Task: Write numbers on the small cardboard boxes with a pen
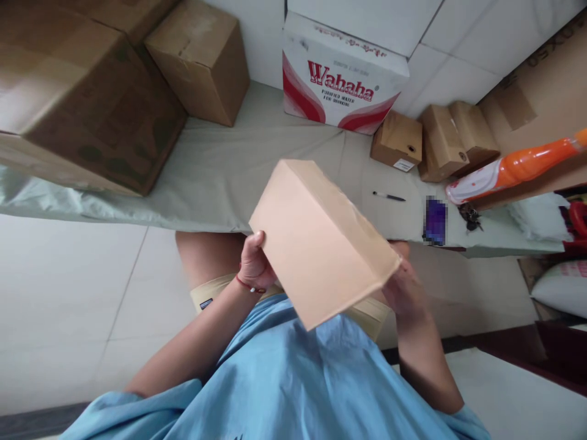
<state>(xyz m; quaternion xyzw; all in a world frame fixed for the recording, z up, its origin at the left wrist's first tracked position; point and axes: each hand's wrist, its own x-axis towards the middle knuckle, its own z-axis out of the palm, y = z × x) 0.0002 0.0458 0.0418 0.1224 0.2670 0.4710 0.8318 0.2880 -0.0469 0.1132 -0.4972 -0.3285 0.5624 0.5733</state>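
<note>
Both hands (257, 266) grip a smooth, plain rectangular cardboard box (321, 238).

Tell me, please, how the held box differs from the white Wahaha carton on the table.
The held box is plain tan cardboard; the Wahaha carton is white with red lettering and swooshes. The held box is tilted in the air between the left hand and right hand; the Wahaha carton rests on the cloth-covered table by the wall. Both are rectangular cartons.
</note>
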